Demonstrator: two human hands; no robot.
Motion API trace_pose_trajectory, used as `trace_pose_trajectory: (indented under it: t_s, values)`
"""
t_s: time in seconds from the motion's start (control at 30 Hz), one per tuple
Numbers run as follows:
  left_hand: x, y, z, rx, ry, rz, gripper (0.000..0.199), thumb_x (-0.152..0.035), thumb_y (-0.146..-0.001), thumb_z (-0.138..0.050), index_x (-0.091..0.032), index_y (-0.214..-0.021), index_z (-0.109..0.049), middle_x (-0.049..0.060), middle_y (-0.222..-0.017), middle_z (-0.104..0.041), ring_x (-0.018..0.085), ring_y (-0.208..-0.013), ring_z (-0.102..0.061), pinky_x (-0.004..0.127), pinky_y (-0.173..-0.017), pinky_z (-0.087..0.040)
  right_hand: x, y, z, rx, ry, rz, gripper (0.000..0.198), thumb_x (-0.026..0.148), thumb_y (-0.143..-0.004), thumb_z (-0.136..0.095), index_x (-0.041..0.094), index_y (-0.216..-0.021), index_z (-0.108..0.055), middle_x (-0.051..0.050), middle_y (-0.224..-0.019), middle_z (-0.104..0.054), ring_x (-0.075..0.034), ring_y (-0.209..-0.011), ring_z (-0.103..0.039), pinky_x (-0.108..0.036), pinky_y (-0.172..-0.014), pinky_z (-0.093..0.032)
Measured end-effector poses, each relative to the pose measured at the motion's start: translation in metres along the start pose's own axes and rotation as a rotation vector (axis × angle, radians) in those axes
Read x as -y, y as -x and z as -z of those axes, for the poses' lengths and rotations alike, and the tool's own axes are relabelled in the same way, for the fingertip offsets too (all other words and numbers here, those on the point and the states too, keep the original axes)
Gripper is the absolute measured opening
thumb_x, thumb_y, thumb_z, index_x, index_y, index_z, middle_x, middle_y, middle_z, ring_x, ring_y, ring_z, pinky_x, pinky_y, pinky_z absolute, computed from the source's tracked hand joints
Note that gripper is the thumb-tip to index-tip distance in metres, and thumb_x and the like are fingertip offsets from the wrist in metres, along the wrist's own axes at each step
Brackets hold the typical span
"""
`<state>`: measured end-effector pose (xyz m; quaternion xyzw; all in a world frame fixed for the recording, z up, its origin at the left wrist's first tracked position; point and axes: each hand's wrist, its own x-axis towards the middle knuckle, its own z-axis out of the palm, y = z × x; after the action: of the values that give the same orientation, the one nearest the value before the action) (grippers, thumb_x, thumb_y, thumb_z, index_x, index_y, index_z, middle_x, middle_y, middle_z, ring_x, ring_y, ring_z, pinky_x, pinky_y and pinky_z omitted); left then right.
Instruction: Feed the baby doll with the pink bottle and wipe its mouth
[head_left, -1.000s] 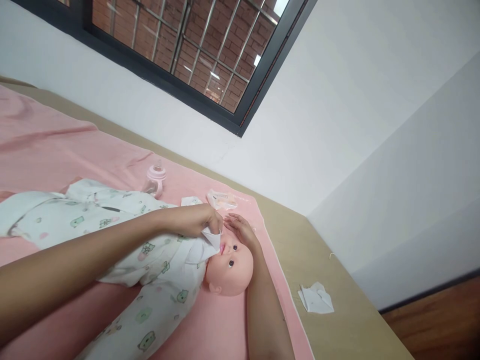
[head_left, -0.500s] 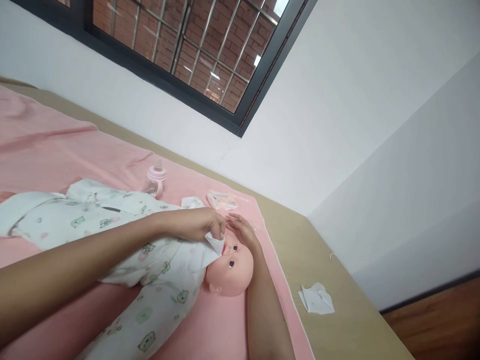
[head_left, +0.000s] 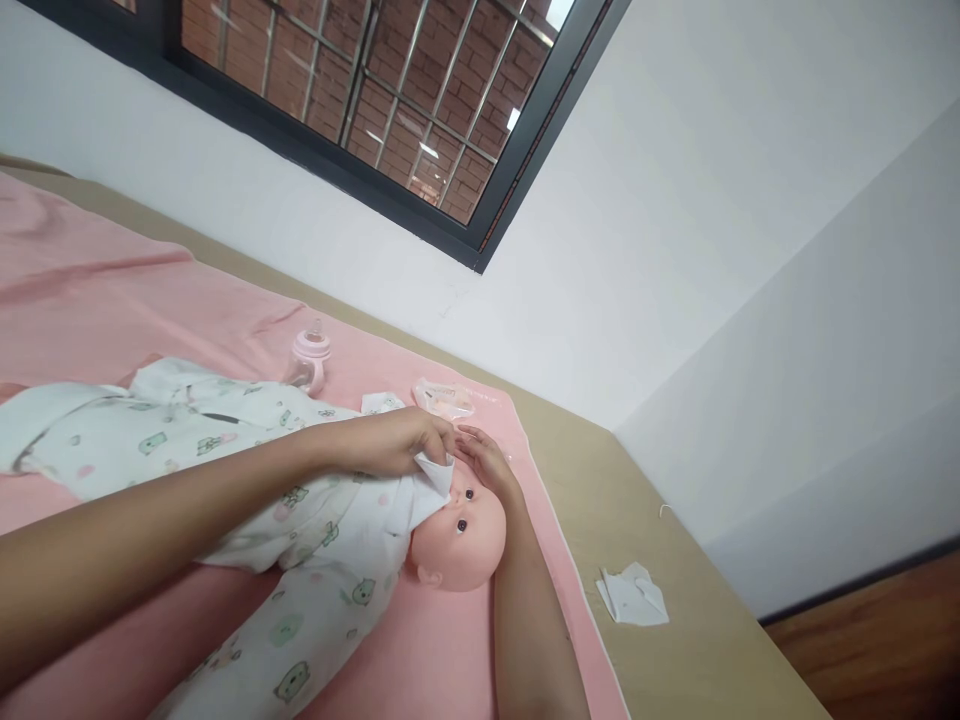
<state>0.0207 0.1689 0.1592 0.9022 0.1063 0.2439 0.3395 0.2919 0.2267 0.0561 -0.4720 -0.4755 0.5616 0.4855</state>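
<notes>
A baby doll (head_left: 459, 545) lies on its back on a pink blanket, its head to the right, in a white sleepsuit (head_left: 300, 520) printed with green animals. My left hand (head_left: 397, 440) reaches across its chest, fingers closed on a white cloth (head_left: 435, 480). The cloth lies at the doll's chin and hides its mouth. Whether it is separate from the collar I cannot tell. My right hand (head_left: 486, 462) curves round the far side of the doll's head, fingers stretched out and touching it or very near, holding nothing.
On the pink blanket (head_left: 97, 250) behind the doll stand a pink-topped baby bottle (head_left: 310, 360) and a clear plastic packet (head_left: 444, 400). A folded white cloth (head_left: 634, 595) lies on the tan surface (head_left: 577, 470) at right. A wall and barred window (head_left: 390, 90) stand behind.
My left hand has shifted slightly up and right, drawing the cloth's corner higher over the doll's mouth. My right hand stays by the head.
</notes>
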Motion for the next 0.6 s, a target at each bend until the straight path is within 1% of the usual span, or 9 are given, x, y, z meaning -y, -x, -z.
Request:
trace_pose_trajectory:
  t_s: [0.13,0.23,0.3,0.4,0.47,0.6]
  values:
    - [0.0016,-0.0027,-0.0009,-0.126,-0.071,0.059,0.027,0.004,-0.061,-0.042,-0.014,-0.063,-0.063,0.002,-0.088,-0.059,0.012,-0.075,-0.058,0.019,-0.066,-0.039,-0.0008,-0.0014,0.0009,-0.002,0.01,-0.006,0.048,0.034,-0.064,-0.084,0.019,-0.105,-0.064,-0.007,-0.099,-0.074,-0.02,-0.1,-0.069,-0.037,-0.103,-0.05]
    - [0.0057,-0.0049,-0.0036,-0.172,-0.137,0.065,0.023,0.001,-0.063,-0.043,-0.014,-0.061,-0.061,0.003,-0.09,-0.06,0.013,-0.075,-0.058,0.02,-0.066,-0.039,-0.0017,-0.0029,0.0016,-0.003,0.005,-0.003,0.046,0.033,-0.064,-0.084,0.019,-0.103,-0.065,-0.007,-0.1,-0.074,-0.02,-0.099,-0.069,-0.038,-0.102,-0.05]
    - [0.007,-0.0056,-0.0052,-0.173,-0.171,0.067,0.021,-0.001,-0.065,-0.045,-0.014,-0.061,-0.061,0.004,-0.092,-0.06,0.014,-0.075,-0.057,0.021,-0.067,-0.039,-0.0018,-0.003,0.0018,-0.004,0.002,0.0,0.046,0.032,-0.063,-0.084,0.019,-0.103,-0.065,-0.007,-0.099,-0.074,-0.02,-0.099,-0.069,-0.038,-0.102,-0.05]
    - [0.0054,-0.0058,-0.0068,-0.149,-0.19,0.086,0.025,0.001,-0.065,-0.044,-0.015,-0.065,-0.064,0.004,-0.097,-0.062,0.014,-0.079,-0.058,0.021,-0.07,-0.04,-0.0013,-0.0019,0.0016,-0.002,0.007,0.002,0.046,0.033,-0.064,-0.084,0.019,-0.103,-0.065,-0.007,-0.098,-0.075,-0.021,-0.1,-0.069,-0.039,-0.103,-0.05]
    - [0.0035,-0.0056,-0.0074,-0.137,-0.176,0.106,0.028,0.002,-0.065,-0.044,-0.015,-0.068,-0.066,0.004,-0.099,-0.062,0.014,-0.081,-0.059,0.021,-0.072,-0.04,-0.0011,-0.0012,0.0015,-0.006,0.007,0.001,0.045,0.033,-0.064,-0.083,0.02,-0.103,-0.065,-0.006,-0.096,-0.075,-0.022,-0.1,-0.069,-0.039,-0.103,-0.05]
    - [0.0018,-0.0057,-0.0079,-0.14,-0.111,0.12,0.025,0.001,-0.067,-0.046,-0.014,-0.067,-0.065,0.003,-0.096,-0.061,0.014,-0.081,-0.06,0.021,-0.071,-0.04,-0.0021,-0.0023,0.002,-0.006,0.002,-0.002,0.046,0.032,-0.063,-0.084,0.019,-0.102,-0.065,-0.006,-0.094,-0.075,-0.021,-0.099,-0.069,-0.038,-0.102,-0.05]
